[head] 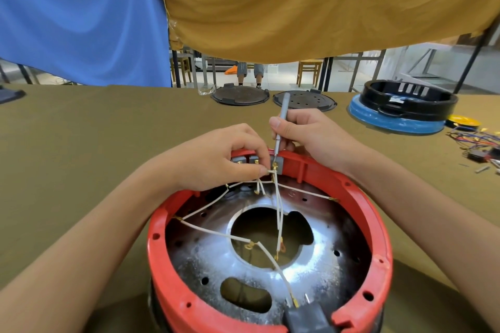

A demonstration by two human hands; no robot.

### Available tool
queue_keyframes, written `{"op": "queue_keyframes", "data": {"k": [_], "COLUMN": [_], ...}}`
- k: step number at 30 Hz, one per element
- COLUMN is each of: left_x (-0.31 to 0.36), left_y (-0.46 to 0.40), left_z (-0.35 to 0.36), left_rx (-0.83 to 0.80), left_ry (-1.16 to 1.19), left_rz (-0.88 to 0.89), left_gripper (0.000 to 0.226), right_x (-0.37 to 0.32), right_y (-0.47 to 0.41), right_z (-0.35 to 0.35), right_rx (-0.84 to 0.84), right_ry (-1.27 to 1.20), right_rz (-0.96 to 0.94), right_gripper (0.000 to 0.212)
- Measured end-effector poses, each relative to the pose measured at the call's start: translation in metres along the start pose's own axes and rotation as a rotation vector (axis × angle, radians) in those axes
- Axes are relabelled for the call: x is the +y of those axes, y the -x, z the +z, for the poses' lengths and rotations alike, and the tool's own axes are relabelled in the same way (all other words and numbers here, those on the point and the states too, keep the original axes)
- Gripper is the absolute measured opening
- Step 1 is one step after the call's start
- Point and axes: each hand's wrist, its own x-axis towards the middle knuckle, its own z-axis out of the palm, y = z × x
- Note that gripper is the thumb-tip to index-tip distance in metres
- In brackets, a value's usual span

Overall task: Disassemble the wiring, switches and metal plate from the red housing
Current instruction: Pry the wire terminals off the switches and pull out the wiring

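Two hands (216, 156) — perhaps two lids (239, 94).

The red housing (376, 227) sits at the table's (81, 143) near edge, open side up, its metal plate (311, 267) crossed by white wires (216, 234). At its far rim the left hand (219, 159) pinches a wire end beside a grey switch (278, 163). The right hand (311, 135) holds a slim grey screwdriver (281, 124) upright, tip on the brass terminal there.

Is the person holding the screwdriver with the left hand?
No, the right hand grips the screwdriver, while the left hand pinches a white wire at the red housing rim.
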Motion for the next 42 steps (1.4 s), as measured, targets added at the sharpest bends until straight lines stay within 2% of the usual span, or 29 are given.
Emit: {"op": "queue_keyframes", "data": {"k": [6, 10, 14, 22, 26, 31, 37, 40, 42], "left_x": [-0.001, -0.002, -0.002, -0.001, -0.001, -0.001, 0.001, 0.001, 0.001], "left_y": [0.0, 0.0, 0.001, 0.001, 0.001, 0.001, 0.001, 0.001, 0.001], "left_z": [0.0, 0.0, 0.0, 0.0, 0.0, 0.0, 0.0, 0.0, 0.0], "left_rx": [0.004, -0.001, -0.001, -0.006, -0.01, -0.011, 0.003, 0.002, -0.003], "left_ry": [0.014, 0.015, 0.025, 0.016, 0.02, 0.026, 0.039, 0.045, 0.048], "left_rz": [0.014, 0.015, 0.022, 0.02, 0.016, 0.02, 0.029, 0.031, 0.025], "left_gripper": [0.007, 0.006, 0.006, 0.007, 0.007, 0.006, 0.006, 0.009, 0.01], "right_x": [0.002, -0.001, -0.005, -0.003, -0.003, -0.006, -0.013, -0.013, -0.012], "right_y": [-0.001, 0.006, 0.01, 0.003, 0.001, 0.009, 0.016, 0.015, 0.013], "right_z": [0.002, 0.003, 0.005, 0.001, 0.003, 0.003, 0.005, 0.005, 0.005], "right_rx": [-0.022, 0.066, 0.058, -0.015, -0.031, 0.062, 0.077, 0.072, 0.049], "right_ry": [-0.059, -0.016, 0.065, -0.028, -0.025, 0.043, 0.156, 0.179, 0.101], "right_rz": [0.019, -0.121, -0.207, 0.01, 0.018, -0.142, -0.265, -0.27, -0.214], "right_gripper": [0.028, 0.023, 0.021, 0.029, 0.029, 0.024, 0.024, 0.025, 0.027]}}
